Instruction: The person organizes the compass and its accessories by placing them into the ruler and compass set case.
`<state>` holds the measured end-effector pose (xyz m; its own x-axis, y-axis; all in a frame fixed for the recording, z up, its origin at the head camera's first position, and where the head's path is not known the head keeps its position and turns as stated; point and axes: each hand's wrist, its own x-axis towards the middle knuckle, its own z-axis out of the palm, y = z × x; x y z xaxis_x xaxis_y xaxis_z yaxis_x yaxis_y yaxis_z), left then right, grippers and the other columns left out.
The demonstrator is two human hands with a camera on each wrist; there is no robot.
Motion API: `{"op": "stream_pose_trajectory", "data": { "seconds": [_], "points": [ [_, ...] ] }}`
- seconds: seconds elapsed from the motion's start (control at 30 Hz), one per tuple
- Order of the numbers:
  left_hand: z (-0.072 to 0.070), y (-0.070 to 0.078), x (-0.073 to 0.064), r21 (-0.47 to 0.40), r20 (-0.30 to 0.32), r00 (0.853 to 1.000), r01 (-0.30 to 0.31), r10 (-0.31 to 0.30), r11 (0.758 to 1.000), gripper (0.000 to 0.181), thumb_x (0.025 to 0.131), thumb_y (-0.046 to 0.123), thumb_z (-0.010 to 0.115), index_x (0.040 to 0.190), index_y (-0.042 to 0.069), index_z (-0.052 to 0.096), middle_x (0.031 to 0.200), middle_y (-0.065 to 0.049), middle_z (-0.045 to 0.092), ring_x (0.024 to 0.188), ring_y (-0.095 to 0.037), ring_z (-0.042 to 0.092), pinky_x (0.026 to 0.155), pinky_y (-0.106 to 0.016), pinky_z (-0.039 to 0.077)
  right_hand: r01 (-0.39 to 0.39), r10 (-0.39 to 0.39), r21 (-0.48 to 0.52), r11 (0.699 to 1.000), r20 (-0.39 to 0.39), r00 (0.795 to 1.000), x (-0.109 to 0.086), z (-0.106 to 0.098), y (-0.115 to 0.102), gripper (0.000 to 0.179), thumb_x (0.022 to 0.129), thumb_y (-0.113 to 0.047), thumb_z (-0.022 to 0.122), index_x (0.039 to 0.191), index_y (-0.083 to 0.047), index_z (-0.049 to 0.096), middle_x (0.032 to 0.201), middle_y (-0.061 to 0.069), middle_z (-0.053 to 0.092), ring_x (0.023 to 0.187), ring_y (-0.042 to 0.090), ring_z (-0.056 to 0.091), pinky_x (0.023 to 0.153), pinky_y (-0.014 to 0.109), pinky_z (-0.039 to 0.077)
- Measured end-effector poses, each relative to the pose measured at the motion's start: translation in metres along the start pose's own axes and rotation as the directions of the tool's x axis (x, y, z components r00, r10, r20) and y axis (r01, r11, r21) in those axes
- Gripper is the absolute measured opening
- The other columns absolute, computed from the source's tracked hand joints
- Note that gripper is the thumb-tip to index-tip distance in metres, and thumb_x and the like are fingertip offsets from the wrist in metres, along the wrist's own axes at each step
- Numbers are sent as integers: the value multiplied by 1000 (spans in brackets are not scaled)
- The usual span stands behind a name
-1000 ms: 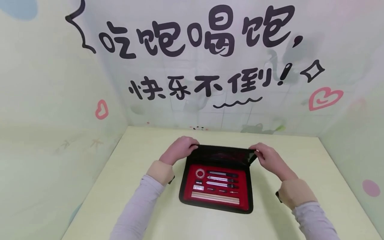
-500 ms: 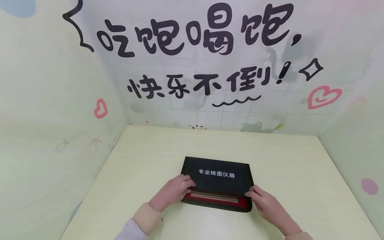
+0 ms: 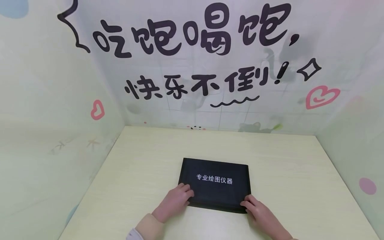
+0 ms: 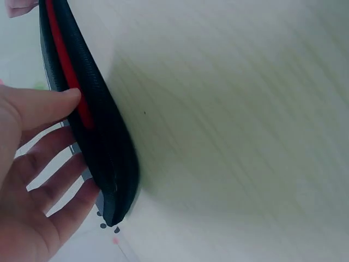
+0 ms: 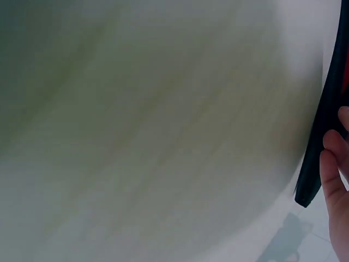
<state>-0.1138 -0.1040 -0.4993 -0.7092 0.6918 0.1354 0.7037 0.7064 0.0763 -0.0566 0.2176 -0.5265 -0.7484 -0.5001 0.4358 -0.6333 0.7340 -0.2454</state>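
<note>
The black drawing instrument case (image 3: 217,195), with white lettering on its lid, lies on the table with the lid down over its contents. At its near left corner my left hand (image 3: 175,200) holds the lid's edge, fingers over the side and thumb at the front. My right hand (image 3: 258,211) grips the near right corner. Seen from the left wrist, a narrow gap along the front shows red lining (image 4: 64,52), with the thumb (image 4: 65,101) against the lid's rim. In the right wrist view, fingers (image 5: 332,164) press against the case's end (image 5: 313,164).
The pale wood-grained table (image 3: 144,160) stretches around the case on every side. Behind it stands a wall (image 3: 186,113) with large black lettering, and printed side panels (image 3: 54,173) flank the left and right.
The case's lid has swung from raised at the back down over the red tray of drawing tools. Both hands have come forward and down with it to the near corners.
</note>
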Motion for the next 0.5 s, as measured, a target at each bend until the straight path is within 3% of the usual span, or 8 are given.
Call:
{"op": "stream_pose_trajectory", "data": {
  "seconds": [0.07, 0.17, 0.27, 0.37, 0.43, 0.5],
  "points": [
    [-3, 2, 2, -23, 35, 999, 22, -21, 1000, 17, 71, 17, 74, 85, 15, 65, 82, 3, 54, 74, -11, 46, 62, -21, 47, -21, 20, 24, 999, 22, 1000, 0, -3, 0, 31, 64, 6, 74, 87, -10, 64, 89, -6, 46, 72, 3, 47, 62, 14, 44],
    [-12, 3, 10, -90, 129, 989, 78, -66, 993, 15, 76, 25, 71, 87, 15, 66, 82, 4, 53, 73, -10, 44, 60, -21, 45, -74, 66, 155, 985, 58, 996, 5, -11, 5, 24, 70, 5, 69, 89, -8, 65, 90, -5, 50, 73, 1, 48, 60, 15, 45],
    [-23, 2, 28, -182, 194, 977, 120, -84, 976, 17, 82, 29, 66, 90, 14, 66, 84, 4, 55, 75, -9, 48, 63, -22, 46, -206, 204, 305, 930, 39, 978, 14, -22, 21, 21, 75, 10, 62, 91, -3, 65, 86, 0, 58, 68, 0, 50, 54, 18, 45],
    [-33, 4, 56, -234, 198, 976, 139, -93, 962, 23, 87, 32, 60, 98, 12, 65, 94, 2, 59, 85, -11, 55, 72, -25, 49, -390, 400, 344, 854, 43, 915, 27, -28, 46, 18, 77, 12, 58, 91, 2, 64, 76, 4, 60, 62, 3, 48, 51, 21, 43],
    [-36, 10, 80, -236, 207, 973, 147, -98, 961, 30, 89, 34, 56, 106, 10, 62, 103, -1, 59, 94, -13, 56, 81, -27, 48, -514, 506, 301, 803, 109, 855, 35, -28, 61, 15, 80, 9, 57, 92, 3, 63, 73, 3, 60, 62, 5, 49, 52, 21, 42],
    [-38, 19, 107, -225, 249, 963, 160, -102, 961, 38, 90, 38, 52, 114, 8, 58, 112, -3, 57, 103, -15, 54, 86, -28, 46, -595, 561, 260, 761, 198, 804, 42, -24, 75, 13, 81, 5, 58, 93, 3, 63, 73, 3, 59, 64, 8, 50, 55, 22, 42]
  ]
}}
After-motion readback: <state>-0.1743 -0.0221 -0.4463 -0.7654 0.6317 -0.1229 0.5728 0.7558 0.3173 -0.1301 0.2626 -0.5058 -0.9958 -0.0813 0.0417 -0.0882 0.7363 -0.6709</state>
